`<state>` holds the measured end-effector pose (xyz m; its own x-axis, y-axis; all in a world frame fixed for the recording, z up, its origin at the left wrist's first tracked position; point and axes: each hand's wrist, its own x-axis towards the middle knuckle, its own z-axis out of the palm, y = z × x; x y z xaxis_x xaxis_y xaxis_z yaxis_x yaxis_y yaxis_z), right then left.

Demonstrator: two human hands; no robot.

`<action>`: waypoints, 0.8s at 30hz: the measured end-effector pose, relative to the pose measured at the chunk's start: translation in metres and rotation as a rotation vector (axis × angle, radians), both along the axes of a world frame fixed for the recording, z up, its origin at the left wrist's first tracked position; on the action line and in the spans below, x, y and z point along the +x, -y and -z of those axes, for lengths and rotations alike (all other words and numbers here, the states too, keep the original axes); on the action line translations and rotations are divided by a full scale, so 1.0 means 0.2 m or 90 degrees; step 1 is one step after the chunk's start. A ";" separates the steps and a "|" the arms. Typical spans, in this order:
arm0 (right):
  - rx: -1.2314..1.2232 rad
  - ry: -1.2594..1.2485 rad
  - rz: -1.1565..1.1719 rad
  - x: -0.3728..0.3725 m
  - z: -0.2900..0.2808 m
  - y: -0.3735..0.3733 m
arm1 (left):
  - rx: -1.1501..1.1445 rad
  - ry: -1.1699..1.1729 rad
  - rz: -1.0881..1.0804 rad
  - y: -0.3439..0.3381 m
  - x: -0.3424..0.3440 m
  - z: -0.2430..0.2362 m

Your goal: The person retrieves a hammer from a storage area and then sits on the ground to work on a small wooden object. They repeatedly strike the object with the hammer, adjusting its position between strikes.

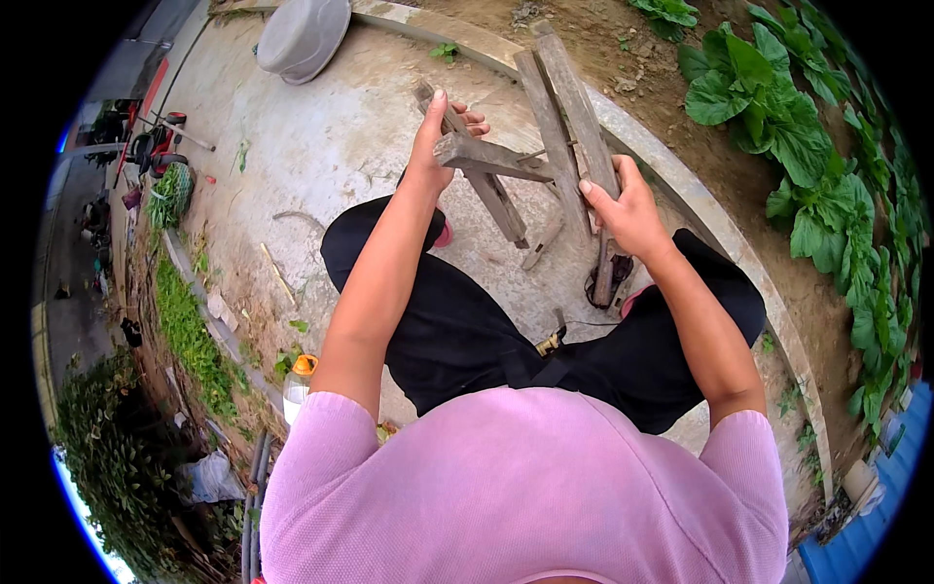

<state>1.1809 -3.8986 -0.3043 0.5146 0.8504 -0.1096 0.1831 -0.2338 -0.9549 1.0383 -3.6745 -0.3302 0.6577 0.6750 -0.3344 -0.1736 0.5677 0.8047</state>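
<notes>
Weathered grey wooden bars, joined by a crosspiece [491, 156], form a rough frame in front of me. My left hand [435, 146] is closed round the upper part of the left bar [498, 206], thumb in front and fingers behind. My right hand [630, 211] grips the outer of two long bars [576, 102] on the right, its thumb lying on the near face. The inner bar [551, 136] leans close beside it. A thin rod runs between the crosspiece and these bars. Below lie a small wood piece [543, 243] and a dark tangled item [619, 269], its kind unclear.
Between my black-trousered legs is a small yellowish object [551, 341]. A grey basin [305, 39] lies tipped at the far left. Leafy vegetables [759, 97] grow beyond the concrete curb [725, 234] on the right. An orange-capped bottle [297, 389] stands by my left elbow.
</notes>
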 end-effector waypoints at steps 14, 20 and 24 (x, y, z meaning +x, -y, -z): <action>-0.154 0.254 0.088 0.11 0.12 -0.05 | 0.096 -0.273 0.162 -0.02 -0.03 -0.02; -0.152 0.180 0.034 0.09 0.13 -0.03 | 0.185 -0.282 0.161 0.00 -0.02 -0.07; -0.141 0.212 0.011 0.07 0.12 -0.03 | 0.292 -0.329 0.136 0.01 -0.02 -0.05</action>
<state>1.1956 -3.8919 -0.3280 0.5667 0.8160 -0.1137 0.4684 -0.4326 -0.7703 1.0341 -3.6762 -0.3209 0.6250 0.6967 -0.3522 0.3712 0.1317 0.9192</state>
